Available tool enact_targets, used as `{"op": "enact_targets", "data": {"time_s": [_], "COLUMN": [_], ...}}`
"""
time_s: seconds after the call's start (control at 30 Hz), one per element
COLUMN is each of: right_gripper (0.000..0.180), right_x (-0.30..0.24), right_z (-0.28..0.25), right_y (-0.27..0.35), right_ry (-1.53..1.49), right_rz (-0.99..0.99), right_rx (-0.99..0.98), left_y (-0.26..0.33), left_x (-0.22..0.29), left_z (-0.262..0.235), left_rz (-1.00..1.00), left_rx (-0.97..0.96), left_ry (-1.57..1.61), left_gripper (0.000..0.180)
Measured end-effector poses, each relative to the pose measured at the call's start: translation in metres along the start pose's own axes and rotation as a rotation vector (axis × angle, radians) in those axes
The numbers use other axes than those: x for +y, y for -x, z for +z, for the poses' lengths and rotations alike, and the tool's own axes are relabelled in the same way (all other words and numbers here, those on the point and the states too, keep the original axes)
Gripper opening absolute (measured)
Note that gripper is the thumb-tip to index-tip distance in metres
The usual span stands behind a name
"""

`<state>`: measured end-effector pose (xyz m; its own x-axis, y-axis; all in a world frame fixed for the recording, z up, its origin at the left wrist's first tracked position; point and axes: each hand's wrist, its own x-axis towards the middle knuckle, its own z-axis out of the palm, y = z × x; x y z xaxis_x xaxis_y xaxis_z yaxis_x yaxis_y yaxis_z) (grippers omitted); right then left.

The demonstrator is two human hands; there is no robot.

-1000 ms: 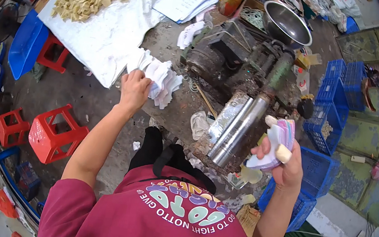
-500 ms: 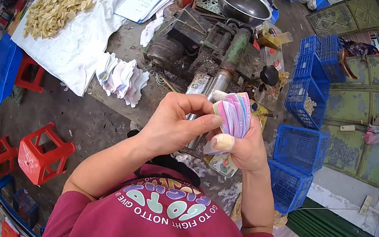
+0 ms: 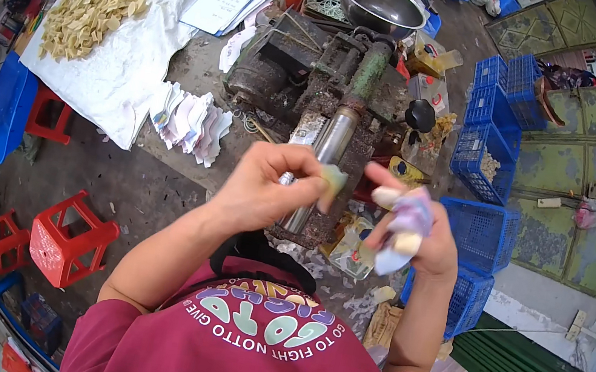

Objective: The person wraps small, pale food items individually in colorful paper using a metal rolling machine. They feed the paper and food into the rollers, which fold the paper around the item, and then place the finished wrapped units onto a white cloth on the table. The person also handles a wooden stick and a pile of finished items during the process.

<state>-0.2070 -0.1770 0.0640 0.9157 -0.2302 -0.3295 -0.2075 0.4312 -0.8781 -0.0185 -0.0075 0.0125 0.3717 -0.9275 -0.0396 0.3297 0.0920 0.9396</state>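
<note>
A hold apiece for the left hand and the right hand

And here we are, out in front of the maroon shirt! On the left, thumb and forefinger are pinched together on a small, thin, yellow-green piece, badly blurred, right in front of the shiny silver metal cylinder as we look down. Over on the right, the fingers are curled round a bundle of thin purple-and-white pieces, with one finger sticking out clear of it. It's blurred too, no counting those! Cream-coloured caps cover the thumb and a finger. The two hands are apart, a gap between them.

Beyond the left wrist, a fanned row of pale, wavy-edged pieces lies at the table's edge, just beside the white cloth. And up on that cloth, a big heap of flat yellowish chips!
</note>
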Motion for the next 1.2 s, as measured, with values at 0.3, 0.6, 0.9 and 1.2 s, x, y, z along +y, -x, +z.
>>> {"op": "enact_targets", "data": {"time_s": [0.3, 0.6, 0.9, 1.2], "right_gripper": [0.044, 0.045, 0.050, 0.057], "right_x": [0.007, 0.013, 0.016, 0.023], "right_z": [-0.013, 0.001, 0.009, 0.020], "right_y": [-0.020, -0.047, -0.042, -0.043], "right_ry": [0.267, 0.326, 0.085, -0.159], "right_rz": [0.379, 0.329, 0.155, 0.032], "right_rx": [0.091, 0.167, 0.239, 0.159], "left_y": [0.005, -0.005, 0.019, 0.058], "left_x": [-0.031, -0.066, -0.068, -0.113], "left_z": [-0.030, -0.046, -0.202, -0.190], "left_rz": [0.284, 0.331, 0.343, 0.189], "left_rx": [0.349, 0.401, 0.903, 0.542], "left_ry": [-0.662, -0.833, -1.454, -1.590], "left_gripper": [0.017, 0.010, 0.006, 0.014]}}
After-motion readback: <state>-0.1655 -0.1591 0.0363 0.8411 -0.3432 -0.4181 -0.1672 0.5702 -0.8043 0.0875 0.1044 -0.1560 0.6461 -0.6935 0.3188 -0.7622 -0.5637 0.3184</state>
